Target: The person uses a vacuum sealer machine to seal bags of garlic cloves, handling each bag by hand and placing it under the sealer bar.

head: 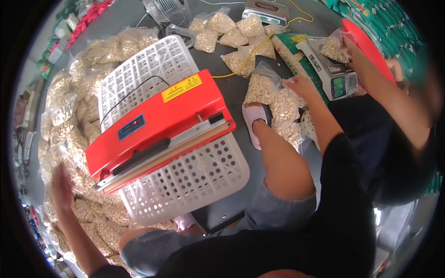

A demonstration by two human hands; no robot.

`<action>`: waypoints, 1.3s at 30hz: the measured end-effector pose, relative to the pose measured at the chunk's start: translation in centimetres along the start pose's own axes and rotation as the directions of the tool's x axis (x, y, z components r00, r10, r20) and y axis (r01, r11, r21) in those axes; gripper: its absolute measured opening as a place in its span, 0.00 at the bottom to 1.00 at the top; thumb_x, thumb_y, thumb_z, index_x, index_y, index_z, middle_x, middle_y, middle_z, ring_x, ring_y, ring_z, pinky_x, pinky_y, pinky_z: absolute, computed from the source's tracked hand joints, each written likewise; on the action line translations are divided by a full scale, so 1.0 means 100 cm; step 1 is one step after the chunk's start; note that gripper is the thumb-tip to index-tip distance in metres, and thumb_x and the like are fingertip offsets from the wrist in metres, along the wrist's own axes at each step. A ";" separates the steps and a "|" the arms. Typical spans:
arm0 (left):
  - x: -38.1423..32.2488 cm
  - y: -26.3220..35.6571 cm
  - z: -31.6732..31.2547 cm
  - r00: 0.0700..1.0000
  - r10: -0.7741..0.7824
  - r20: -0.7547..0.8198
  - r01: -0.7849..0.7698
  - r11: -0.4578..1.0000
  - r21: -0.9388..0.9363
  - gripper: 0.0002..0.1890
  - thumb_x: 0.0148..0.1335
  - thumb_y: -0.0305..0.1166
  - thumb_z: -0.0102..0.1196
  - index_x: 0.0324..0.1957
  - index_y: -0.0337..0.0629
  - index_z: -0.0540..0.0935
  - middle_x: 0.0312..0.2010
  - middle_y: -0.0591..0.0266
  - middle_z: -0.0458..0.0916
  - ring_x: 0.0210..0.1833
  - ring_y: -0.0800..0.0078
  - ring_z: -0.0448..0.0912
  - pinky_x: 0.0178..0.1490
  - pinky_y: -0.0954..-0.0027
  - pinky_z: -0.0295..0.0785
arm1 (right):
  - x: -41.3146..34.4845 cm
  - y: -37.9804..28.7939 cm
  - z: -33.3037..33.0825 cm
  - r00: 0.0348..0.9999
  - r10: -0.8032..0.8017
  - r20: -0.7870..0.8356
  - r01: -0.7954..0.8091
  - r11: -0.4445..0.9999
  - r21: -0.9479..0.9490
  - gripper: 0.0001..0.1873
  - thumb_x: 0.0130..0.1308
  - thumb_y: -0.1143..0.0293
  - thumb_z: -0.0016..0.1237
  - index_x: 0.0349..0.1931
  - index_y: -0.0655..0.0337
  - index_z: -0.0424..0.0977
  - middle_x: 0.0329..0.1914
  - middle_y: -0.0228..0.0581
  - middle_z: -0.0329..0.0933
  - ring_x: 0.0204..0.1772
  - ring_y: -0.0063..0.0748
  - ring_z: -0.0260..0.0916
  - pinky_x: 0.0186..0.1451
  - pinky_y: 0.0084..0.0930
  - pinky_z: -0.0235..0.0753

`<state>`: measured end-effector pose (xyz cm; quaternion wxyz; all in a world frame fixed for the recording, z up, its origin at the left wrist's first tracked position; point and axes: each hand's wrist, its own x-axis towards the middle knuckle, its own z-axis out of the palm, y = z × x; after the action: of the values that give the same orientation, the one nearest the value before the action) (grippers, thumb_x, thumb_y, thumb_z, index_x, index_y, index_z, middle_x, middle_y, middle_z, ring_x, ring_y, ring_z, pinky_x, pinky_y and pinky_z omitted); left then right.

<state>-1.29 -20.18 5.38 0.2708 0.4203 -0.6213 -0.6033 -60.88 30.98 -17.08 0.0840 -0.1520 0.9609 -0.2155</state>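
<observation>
My left hand (62,187), blurred, is over the heap of clear plastic bags of pale beans or kernels (78,139) at the left; its fingers are unclear. On the right, my right hand (299,87) pinches the top of a filled plastic bag (283,104), beside another filled bag (259,87) by my sandalled foot. Between my arms, a red impulse sealer (167,118) with a black-gripped metal arm, raised strip and yellow label rests on an upturned white perforated plastic basket (187,177). No bag shows in its jaw.
A co-worker's hand (347,52) holds a filled bag at a digital scale (330,69) on the right, near a red basin (372,48). More filled bags (233,36), a second scale (266,12), a fan (167,12) and a yellow cord (243,66) lie ahead.
</observation>
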 end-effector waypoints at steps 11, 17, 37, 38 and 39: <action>-0.164 -0.050 0.125 0.848 -0.158 0.506 0.193 0.981 -0.017 0.23 0.51 0.45 0.55 0.30 0.29 0.72 0.18 0.54 0.74 0.21 0.72 0.74 0.25 0.77 0.68 | 0.026 -0.033 0.109 0.994 0.038 -0.103 -0.060 0.976 -0.210 0.12 0.54 0.59 0.41 0.34 0.55 0.72 0.35 0.48 0.73 0.40 0.51 0.70 0.42 0.41 0.68; -0.163 0.001 0.180 0.624 -0.222 0.749 0.236 0.968 0.090 0.18 0.51 0.35 0.56 0.36 0.27 0.73 0.26 0.55 0.77 0.31 0.72 0.75 0.36 0.77 0.68 | -0.079 -0.052 -0.009 0.825 -0.348 -0.446 0.367 0.929 -0.046 0.04 0.49 0.70 0.48 0.25 0.58 0.73 0.26 0.48 0.73 0.31 0.48 0.71 0.31 0.35 0.70; -0.208 -0.047 0.242 0.713 0.559 0.424 -0.677 0.706 0.209 0.14 0.43 0.24 0.57 0.35 0.35 0.73 0.29 0.60 0.72 0.32 0.72 0.72 0.34 0.73 0.69 | -0.381 -0.272 -0.042 0.731 -0.539 -0.418 0.674 0.475 0.566 0.08 0.47 0.66 0.52 0.20 0.61 0.72 0.18 0.44 0.70 0.22 0.41 0.69 0.24 0.29 0.66; -0.200 -0.059 0.234 0.684 0.580 0.442 -0.724 0.612 0.318 0.10 0.42 0.21 0.56 0.29 0.34 0.73 0.22 0.60 0.71 0.25 0.71 0.71 0.29 0.75 0.66 | -0.386 -0.274 -0.032 0.752 -0.521 -0.403 0.650 0.488 0.582 0.09 0.48 0.65 0.52 0.21 0.62 0.73 0.18 0.44 0.70 0.21 0.39 0.69 0.23 0.27 0.66; -0.200 -0.065 0.227 0.690 0.578 0.435 -0.719 0.615 0.323 0.10 0.42 0.21 0.56 0.29 0.34 0.73 0.22 0.60 0.71 0.25 0.71 0.71 0.29 0.75 0.66 | -0.387 -0.275 -0.029 0.751 -0.528 -0.397 0.650 0.486 0.584 0.09 0.48 0.65 0.52 0.21 0.62 0.73 0.18 0.44 0.70 0.21 0.39 0.69 0.23 0.27 0.66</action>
<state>-9.15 9.12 -0.44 0.2685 0.1232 -0.8902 -0.3468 -18.16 21.17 1.34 -0.0241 -0.4111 0.6988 -0.5849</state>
